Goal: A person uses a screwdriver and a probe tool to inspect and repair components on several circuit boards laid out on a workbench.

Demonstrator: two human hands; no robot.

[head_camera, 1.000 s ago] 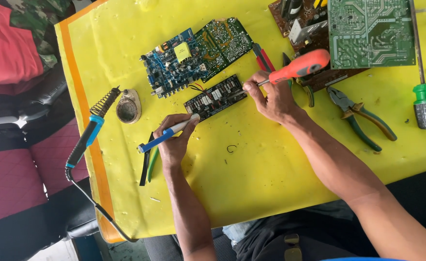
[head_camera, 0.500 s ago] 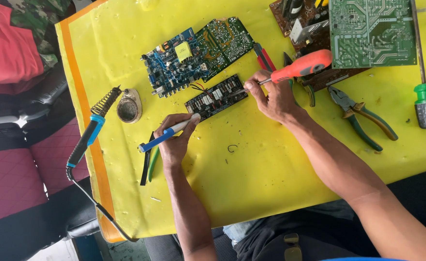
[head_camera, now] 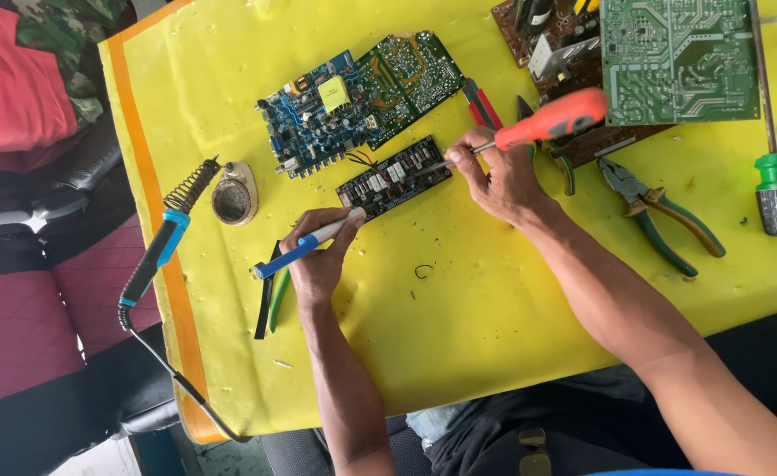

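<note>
Working from both ends, your hands bracket the small black circuit board (head_camera: 395, 177), whose long axis runs near-left to far-right on the yellow table (head_camera: 512, 317). Your left hand (head_camera: 318, 256) grasps a blue-and-white pen tool (head_camera: 307, 243) at its near-left corner; your right hand (head_camera: 494, 172) grips the orange-handled screwdriver (head_camera: 547, 121) at its right end. Nothing has shifted since the earlier frame.
</note>
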